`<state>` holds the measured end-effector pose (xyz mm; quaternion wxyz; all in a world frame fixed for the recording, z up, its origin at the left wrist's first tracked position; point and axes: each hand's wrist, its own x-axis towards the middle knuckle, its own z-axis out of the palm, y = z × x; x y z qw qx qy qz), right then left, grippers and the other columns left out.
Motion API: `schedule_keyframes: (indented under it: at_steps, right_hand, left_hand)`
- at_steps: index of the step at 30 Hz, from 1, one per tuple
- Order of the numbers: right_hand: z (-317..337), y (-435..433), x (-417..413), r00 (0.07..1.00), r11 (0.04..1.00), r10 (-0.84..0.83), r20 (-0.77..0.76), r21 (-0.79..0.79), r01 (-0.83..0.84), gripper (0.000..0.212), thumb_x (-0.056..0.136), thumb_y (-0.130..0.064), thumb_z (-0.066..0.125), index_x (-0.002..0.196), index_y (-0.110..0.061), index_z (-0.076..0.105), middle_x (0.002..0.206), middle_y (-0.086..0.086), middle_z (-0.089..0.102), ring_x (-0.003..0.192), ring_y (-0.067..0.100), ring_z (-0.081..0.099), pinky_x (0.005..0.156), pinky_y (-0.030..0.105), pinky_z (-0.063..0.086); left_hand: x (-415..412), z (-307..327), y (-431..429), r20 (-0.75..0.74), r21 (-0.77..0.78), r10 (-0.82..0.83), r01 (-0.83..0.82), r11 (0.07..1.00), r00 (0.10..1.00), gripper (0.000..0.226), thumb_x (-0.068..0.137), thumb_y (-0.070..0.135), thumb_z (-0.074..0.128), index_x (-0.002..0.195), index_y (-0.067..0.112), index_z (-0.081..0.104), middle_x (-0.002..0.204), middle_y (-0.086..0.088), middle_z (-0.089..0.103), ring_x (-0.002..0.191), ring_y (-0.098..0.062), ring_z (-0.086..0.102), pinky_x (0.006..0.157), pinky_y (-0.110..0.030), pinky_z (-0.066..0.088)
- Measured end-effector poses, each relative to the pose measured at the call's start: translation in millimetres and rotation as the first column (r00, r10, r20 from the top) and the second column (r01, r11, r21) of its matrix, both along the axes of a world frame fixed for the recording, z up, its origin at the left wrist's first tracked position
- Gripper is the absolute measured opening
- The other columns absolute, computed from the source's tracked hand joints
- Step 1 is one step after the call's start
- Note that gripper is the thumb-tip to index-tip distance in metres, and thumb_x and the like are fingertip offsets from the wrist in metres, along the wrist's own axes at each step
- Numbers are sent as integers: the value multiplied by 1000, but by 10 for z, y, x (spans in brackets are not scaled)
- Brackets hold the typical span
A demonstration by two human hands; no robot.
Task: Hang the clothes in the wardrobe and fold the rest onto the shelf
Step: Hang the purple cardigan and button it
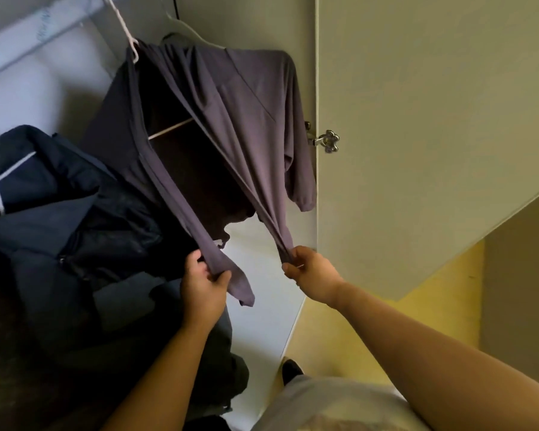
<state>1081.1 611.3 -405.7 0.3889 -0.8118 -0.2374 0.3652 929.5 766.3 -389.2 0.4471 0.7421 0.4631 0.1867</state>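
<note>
A mauve-grey open-front top (231,107) hangs on a white hanger (181,26) inside the wardrobe, its front spread apart. My left hand (204,286) grips the bottom of the left front panel. My right hand (308,269) pinches the bottom of the right front panel, pulling it taut. One sleeve hangs down by the door at the right. A second white hanger (128,38) sits at the garment's left shoulder.
Dark navy and black garments (59,228) hang bunched at the left. The pale wardrobe door (417,119) stands open at the right, with a metal key handle (329,140). A wooden shelf edge (170,128) shows behind the top. The floor (371,331) is yellow.
</note>
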Motion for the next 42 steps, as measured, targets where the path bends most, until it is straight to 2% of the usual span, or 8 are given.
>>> schedule_keyframes:
  at_steps: [5, 12, 16, 20, 27, 32, 37, 42]
  right_hand:
    - [245, -171, -77, 999, 997, 3, -51, 76, 1, 11, 99, -28, 55, 106, -20, 53, 94, 2, 73, 87, 24, 67, 69, 27, 50]
    - [501, -294, -156, 999, 974, -15, 29, 228, 8, 19, 94, -13, 58, 107, -21, 48, 92, 7, 70, 78, 25, 67, 73, 37, 57]
    - [601, -319, -150, 988, 957, -3, 152, 287, -41, 19, 98, -8, 50, 99, -25, 57, 88, 1, 66, 75, 21, 62, 66, 25, 49]
    - [638, -273, -154, 984, 974, 70, 166, 203, -103, 30, 99, -6, 49, 103, -23, 73, 99, -6, 62, 84, 15, 60, 80, 21, 51]
    - [761, -68, -260, 929, 941, 287, 235, 114, -319, 41, 97, -10, 58, 136, -21, 59, 133, 1, 59, 118, 21, 59, 100, 27, 47]
    - [896, 72, -285, 879, 869, 416, 233, 183, -460, 30, 98, -20, 59, 127, -17, 65, 124, 0, 65, 108, 17, 60, 97, 24, 46]
    - [897, 96, -299, 925, 876, 357, 127, 299, -379, 19, 96, -29, 63, 102, -15, 75, 95, -6, 66, 80, 6, 56, 76, 17, 44]
    - [878, 131, -284, 949, 911, 244, -198, 382, -154, 14, 92, -32, 69, 87, -21, 77, 88, -5, 72, 81, 13, 65, 83, 28, 57]
  left_hand:
    - [-50, 371, -357, 137, 63, 51, -60, 996, 989, 55, 78, -9, 76, 122, 7, 46, 105, -4, 64, 95, -14, 65, 82, -24, 52]
    - [-105, 673, -561, 159, 138, -29, 7, 990, 987, 46, 87, -8, 66, 94, 38, 63, 101, 6, 69, 100, -12, 67, 88, -29, 54]
    - [-122, 762, -564, 221, 76, 50, -68, 995, 974, 48, 89, -5, 66, 90, 43, 71, 100, 2, 72, 97, -20, 69, 86, -37, 57]
    - [-117, 866, -581, 269, -3, 123, -127, 992, 955, 43, 90, -5, 64, 92, 37, 72, 98, 4, 71, 90, -16, 67, 78, -32, 56]
    - [-17, 1087, -620, 391, -225, 237, -157, 962, 889, 41, 91, -15, 52, 97, 20, 71, 88, 4, 71, 83, -10, 68, 72, -24, 53]
    - [1, 1241, -534, 410, -269, 228, -122, 955, 883, 38, 91, -17, 48, 106, 12, 70, 95, -3, 71, 86, -14, 69, 78, -30, 55]
    - [10, 1193, -356, 383, -161, 181, -127, 979, 906, 33, 91, -10, 58, 106, 16, 69, 95, 0, 70, 87, -12, 68, 74, -22, 53]
    - [-54, 1072, -217, 80, 306, 121, -140, 942, 989, 25, 86, 12, 74, 98, 31, 63, 112, 3, 59, 90, -10, 65, 70, -19, 49]
